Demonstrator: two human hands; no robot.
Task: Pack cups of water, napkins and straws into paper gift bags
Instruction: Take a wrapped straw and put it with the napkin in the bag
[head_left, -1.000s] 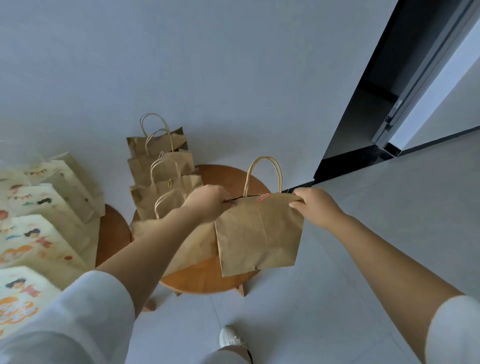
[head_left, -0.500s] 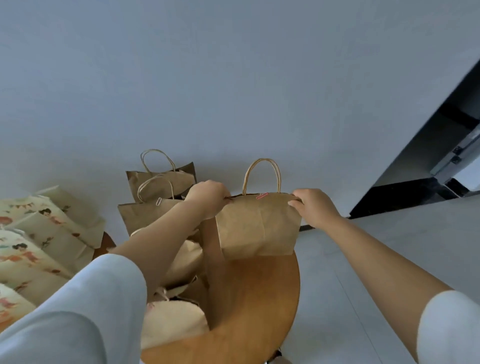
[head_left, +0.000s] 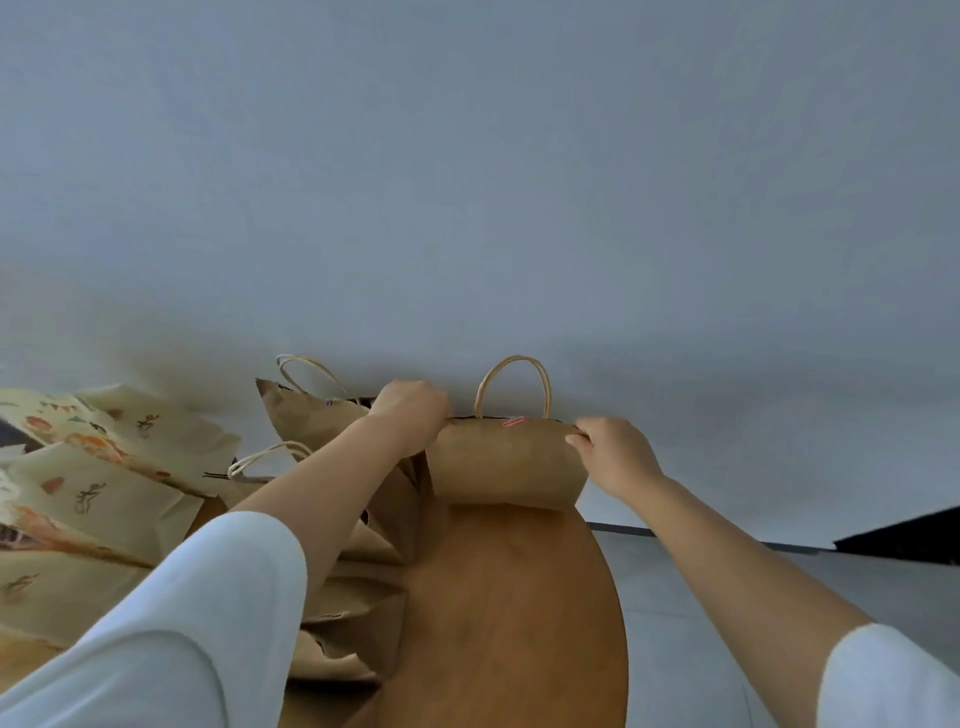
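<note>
You hold a brown paper bag (head_left: 506, 462) upright between both hands, at the far end of the round wooden tabletop (head_left: 509, 597). Your left grip (head_left: 410, 413) is curled tight round the bag's top left corner, and your right grip (head_left: 615, 457) pinches the top right corner, thumb toward you and fingers folded over the rim. The mouth of the bag is drawn nearly flat between them. A pink paper clip (head_left: 514, 421) sits on the top edge near the middle, and the twisted paper handle (head_left: 514, 384) stands up in an arch above it. The bag's lower edge meets the tabletop; whether its weight rests there cannot be told. What is inside the bag is hidden. Just to the left, touching your left forearm, other brown bags (head_left: 311, 421) stand and lean in a crowded row along the tabletop's left side, two of them showing their handles. Further left lies a group of cream printed bags (head_left: 104, 493) with small coloured figures, overlapping one another. White sleeves (head_left: 182, 623) cover your upper arms. A plain pale wall (head_left: 467, 182) fills the view behind, and grey floor (head_left: 701, 597) shows to the right of the tabletop.
</note>
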